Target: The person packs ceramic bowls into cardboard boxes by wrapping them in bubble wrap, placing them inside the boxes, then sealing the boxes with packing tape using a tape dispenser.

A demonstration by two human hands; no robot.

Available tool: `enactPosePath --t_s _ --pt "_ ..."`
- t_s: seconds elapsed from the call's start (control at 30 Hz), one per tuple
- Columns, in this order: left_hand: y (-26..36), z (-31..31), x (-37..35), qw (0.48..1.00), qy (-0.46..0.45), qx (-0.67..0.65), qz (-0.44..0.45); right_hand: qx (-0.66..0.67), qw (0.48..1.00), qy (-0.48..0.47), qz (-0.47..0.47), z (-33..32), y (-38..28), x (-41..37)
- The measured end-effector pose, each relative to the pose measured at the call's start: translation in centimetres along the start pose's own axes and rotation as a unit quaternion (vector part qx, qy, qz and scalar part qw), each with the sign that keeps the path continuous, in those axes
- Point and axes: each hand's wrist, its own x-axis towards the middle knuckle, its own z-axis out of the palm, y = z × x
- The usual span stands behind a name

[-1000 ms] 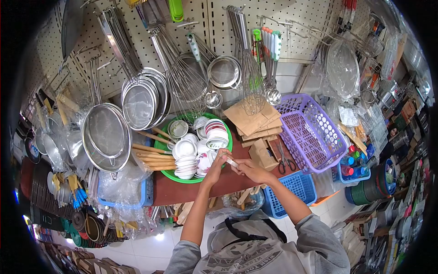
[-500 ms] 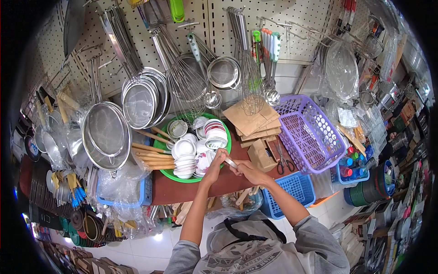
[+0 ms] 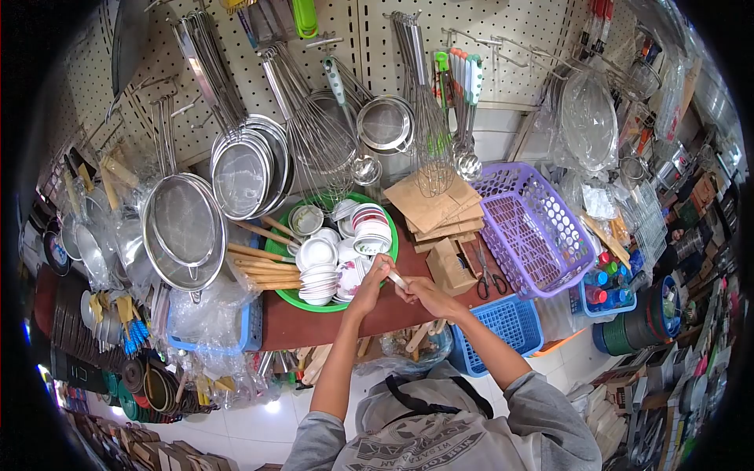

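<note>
Between my hands is a narrow pale ring that looks like a roll of tape (image 3: 398, 280), seen nearly edge-on. My left hand (image 3: 375, 281) is closed on its upper left side, thumb along the rim. The fingers of my right hand (image 3: 425, 293) are closed at its lower right side; what the fingertips pinch is hidden. Just left of my left hand, a green basin (image 3: 294, 304) holds stacked small white bowls (image 3: 317, 281), some with floral patterns. Beyond my right hand stands an open brown cardboard box (image 3: 449, 271), with black-handled scissors (image 3: 492, 281) beside it.
Flat brown cardboard pieces (image 3: 428, 206) lie behind the box. A purple basket (image 3: 538, 228) and a blue basket (image 3: 503, 334) stand to the right. Whisks (image 3: 310, 133) and strainers (image 3: 184, 231) hang over the reddish-brown table (image 3: 287, 330). Wooden handles (image 3: 267, 275) poke out beside the basin.
</note>
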Motion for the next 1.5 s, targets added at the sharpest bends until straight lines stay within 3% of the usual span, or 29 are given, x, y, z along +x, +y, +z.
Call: enactPosePath --t_s 0.33,0.43,0.53,0.63,0.73,1.03,1.13,1.33,1.43,1.5 --pt "0.4 0.1 -0.1 0.999 -0.009 -0.035 -0.006 0.003 1.0 -0.017 -0.015 -0.3 -0.5 -0.4" --pt "0.6 0.1 -0.3 1.0 0.012 -0.024 -0.009 0.052 0.998 0.011 -0.043 -0.3 -1.0 -0.7" --pt "1.3 0.9 -0.4 0.999 0.049 -0.018 -0.013 -0.055 0.987 0.094 -0.122 -0.3 -2.8 -1.5" --pt "1.2 1.0 -0.2 0.998 0.049 0.033 0.011 -0.296 0.938 0.108 -0.144 -1.2 -6.1 -2.8" --pt "1.4 0.9 -0.2 0.998 0.04 0.039 0.002 -0.46 0.843 0.123 -0.25 -2.2 -6.4 -3.1" --pt "0.6 1.4 0.0 0.997 0.06 0.048 -0.009 -0.607 0.719 0.11 -0.32 -3.0 -7.8 -3.4" --pt "0.8 1.5 0.0 0.992 0.069 0.109 -0.018 -0.618 0.71 0.093 -0.325 -3.2 -8.3 -3.5" --pt "1.4 2.2 0.0 0.991 0.08 0.098 -0.035 -0.609 0.717 0.082 -0.33 -3.7 -8.0 -3.3" --pt "2.3 2.9 -0.2 0.977 0.106 0.179 -0.055 -0.593 0.724 0.087 -0.342 -4.1 -7.6 -3.3" --pt "3.7 3.5 -0.5 0.969 0.094 0.214 -0.084 -0.563 0.757 0.093 -0.319 -4.7 -7.4 -3.5"
